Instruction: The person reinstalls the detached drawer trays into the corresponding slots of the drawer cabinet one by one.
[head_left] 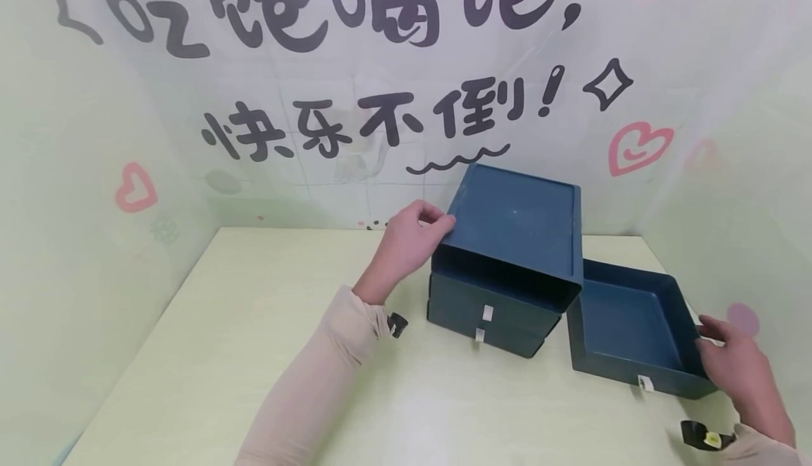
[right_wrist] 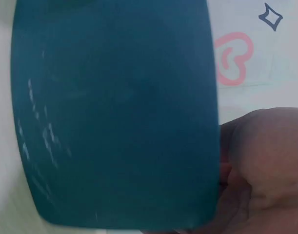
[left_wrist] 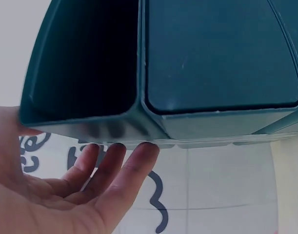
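A dark blue-green drawer cabinet (head_left: pixel 517 223) stands right of the table's middle, its top slot an open dark hole above two closed drawers (head_left: pixel 485 311). My left hand (head_left: pixel 412 237) is at its upper left edge, thumb against the top; in the left wrist view the loosely extended fingers (left_wrist: pixel 129 180) lie along the cabinet's side. To the right of the cabinet, a pulled-out drawer (head_left: pixel 634 325) shows a bare inside. My right hand (head_left: pixel 739 367) grips its right wall between thumb and fingers. In the right wrist view the drawer's flat outer face (right_wrist: pixel 114 117) hides most of that hand.
Small pale tabs (head_left: pixel 488 313) stick out from the drawer fronts. Pale table surface (head_left: pixel 254 353) stretches left of the cabinet. Behind it rises a printed backdrop (head_left: pixel 355 85) with lettering, and side panels (head_left: pixel 755 240) border the table.
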Action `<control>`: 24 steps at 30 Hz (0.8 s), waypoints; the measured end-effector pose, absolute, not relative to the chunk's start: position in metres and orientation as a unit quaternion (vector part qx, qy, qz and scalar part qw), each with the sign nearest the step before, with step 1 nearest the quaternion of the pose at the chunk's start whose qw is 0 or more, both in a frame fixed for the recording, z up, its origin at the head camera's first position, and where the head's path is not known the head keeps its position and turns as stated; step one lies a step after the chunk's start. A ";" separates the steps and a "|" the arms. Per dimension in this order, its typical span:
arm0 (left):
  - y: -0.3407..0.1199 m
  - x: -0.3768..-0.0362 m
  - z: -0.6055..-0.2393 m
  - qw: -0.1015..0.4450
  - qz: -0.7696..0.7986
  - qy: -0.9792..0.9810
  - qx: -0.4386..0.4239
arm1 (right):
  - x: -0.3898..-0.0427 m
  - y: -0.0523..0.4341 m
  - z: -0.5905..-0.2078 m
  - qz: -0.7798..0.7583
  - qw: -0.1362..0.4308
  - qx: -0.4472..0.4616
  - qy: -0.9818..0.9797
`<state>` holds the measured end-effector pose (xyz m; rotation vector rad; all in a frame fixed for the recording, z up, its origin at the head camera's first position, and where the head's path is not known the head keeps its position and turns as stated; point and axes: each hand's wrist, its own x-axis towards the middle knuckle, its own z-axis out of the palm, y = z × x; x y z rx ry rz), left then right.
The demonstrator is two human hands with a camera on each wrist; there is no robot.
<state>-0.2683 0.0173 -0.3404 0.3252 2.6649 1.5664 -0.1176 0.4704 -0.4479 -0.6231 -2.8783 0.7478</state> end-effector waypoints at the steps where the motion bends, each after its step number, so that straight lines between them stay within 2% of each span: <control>1: 0.017 -0.271 -0.341 0.020 0.506 0.856 0.107 | -0.116 0.470 -0.448 0.243 0.047 -0.211 -0.946; 14: 0.023 -0.296 -0.344 0.038 0.527 0.843 0.103 | -0.085 0.466 -0.452 0.287 -0.064 -0.304 -0.906; 20: 0.029 -0.302 -0.341 0.040 0.528 0.842 0.103 | -0.076 0.456 -0.457 0.321 -0.096 -0.380 -0.862; 24: 0.032 -0.309 -0.343 0.041 0.531 0.840 0.104 | -0.073 0.450 -0.458 0.328 -0.098 -0.396 -0.852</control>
